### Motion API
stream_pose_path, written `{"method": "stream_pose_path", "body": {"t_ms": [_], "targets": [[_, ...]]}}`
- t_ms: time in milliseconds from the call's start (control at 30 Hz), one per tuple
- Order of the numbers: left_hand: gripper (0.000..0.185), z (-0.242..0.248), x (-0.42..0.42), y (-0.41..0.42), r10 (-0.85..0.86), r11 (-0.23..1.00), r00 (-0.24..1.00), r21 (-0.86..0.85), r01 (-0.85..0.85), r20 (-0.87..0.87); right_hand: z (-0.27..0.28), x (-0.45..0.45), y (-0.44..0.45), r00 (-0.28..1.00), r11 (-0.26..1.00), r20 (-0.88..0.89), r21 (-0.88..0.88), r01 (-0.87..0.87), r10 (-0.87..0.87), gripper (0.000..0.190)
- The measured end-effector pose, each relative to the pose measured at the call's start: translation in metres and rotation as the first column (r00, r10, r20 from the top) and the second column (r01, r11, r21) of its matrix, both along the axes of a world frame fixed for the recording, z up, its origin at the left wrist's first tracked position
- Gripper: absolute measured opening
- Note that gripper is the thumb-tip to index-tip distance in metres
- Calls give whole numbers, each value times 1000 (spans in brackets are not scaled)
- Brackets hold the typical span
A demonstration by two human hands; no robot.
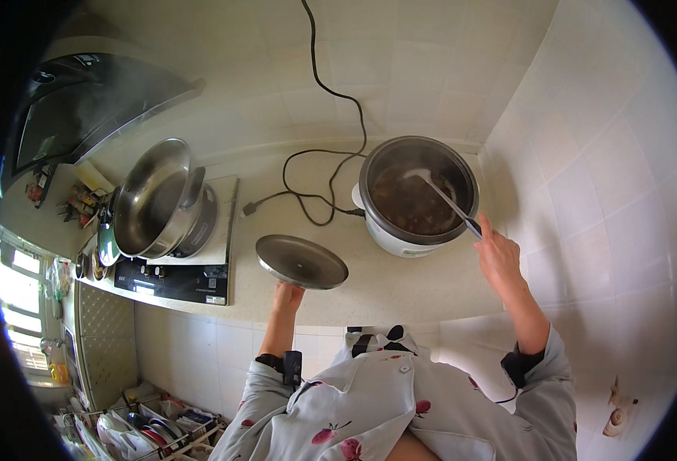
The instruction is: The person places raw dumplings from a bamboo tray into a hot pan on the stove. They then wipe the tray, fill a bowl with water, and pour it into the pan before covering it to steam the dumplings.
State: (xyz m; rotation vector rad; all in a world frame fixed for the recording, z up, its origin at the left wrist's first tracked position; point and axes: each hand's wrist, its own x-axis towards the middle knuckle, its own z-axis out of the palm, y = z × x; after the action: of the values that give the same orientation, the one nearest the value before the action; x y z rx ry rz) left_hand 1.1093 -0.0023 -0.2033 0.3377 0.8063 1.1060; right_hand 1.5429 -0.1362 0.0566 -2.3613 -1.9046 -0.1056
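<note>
My right hand (497, 253) grips the dark handle of a ladle or spoon (445, 199), whose pale head rests in the brown contents (413, 210) of a white rice cooker (399, 245). The cooker is uncovered, and its grey inner pot holds dark, chunky food in liquid. In my left hand (288, 297) is a round metal lid (302, 261), held tilted over the counter, left of the cooker. The fingers behind the lid are partly hidden.
A steel pan (154, 199) sits on a portable cooker over the built-in hob (171, 281) at left. A black power cord (298, 196) loops across the counter (367, 299) beside the rice cooker. The range hood (85, 115) hangs upper left; a dish rack (142, 429) stands below.
</note>
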Motion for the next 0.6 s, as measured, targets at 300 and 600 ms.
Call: {"method": "stream_pose_path", "body": {"t_ms": [300, 600], "targets": [[29, -30, 5, 20, -134, 990, 991, -48, 135, 30, -29, 12, 57, 998, 992, 59, -128, 24, -17, 49], [20, -30, 1, 4, -83, 994, 991, -68, 91, 102, 11, 38, 23, 997, 984, -54, -166, -61, 53, 47]]}}
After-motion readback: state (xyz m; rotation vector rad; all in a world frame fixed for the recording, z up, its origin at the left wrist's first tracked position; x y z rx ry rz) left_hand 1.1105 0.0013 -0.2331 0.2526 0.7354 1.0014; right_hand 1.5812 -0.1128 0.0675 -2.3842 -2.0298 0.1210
